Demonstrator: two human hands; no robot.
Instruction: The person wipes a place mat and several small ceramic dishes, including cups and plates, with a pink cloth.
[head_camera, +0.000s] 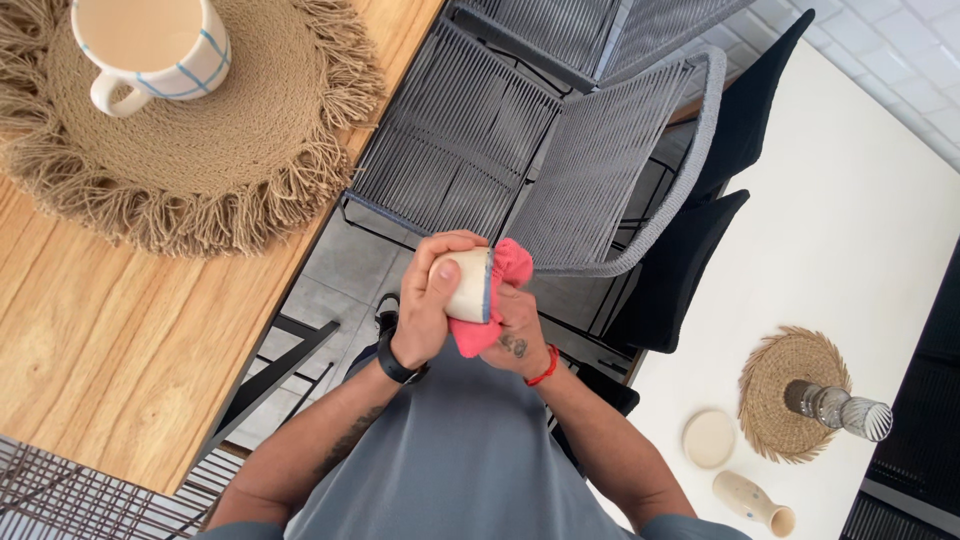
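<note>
Head view: left hand (428, 300) wrapped tight around cream cup (468, 284), held chest-high above grey woven chair (520, 150), lying sideways, mouth toward the right. Right hand (518, 335) clenched on pink cloth (500, 300), pressed into that mouth.

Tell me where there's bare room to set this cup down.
Bare wood lies on the wooden table below the fringed mat, which holds a mug. The white table is open above its small mat; that corner is crowded.

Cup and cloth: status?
Left hand gripping cream cup. Right hand pressing pink cloth into it. Held over grey woven chair; nothing obstructing.
</note>
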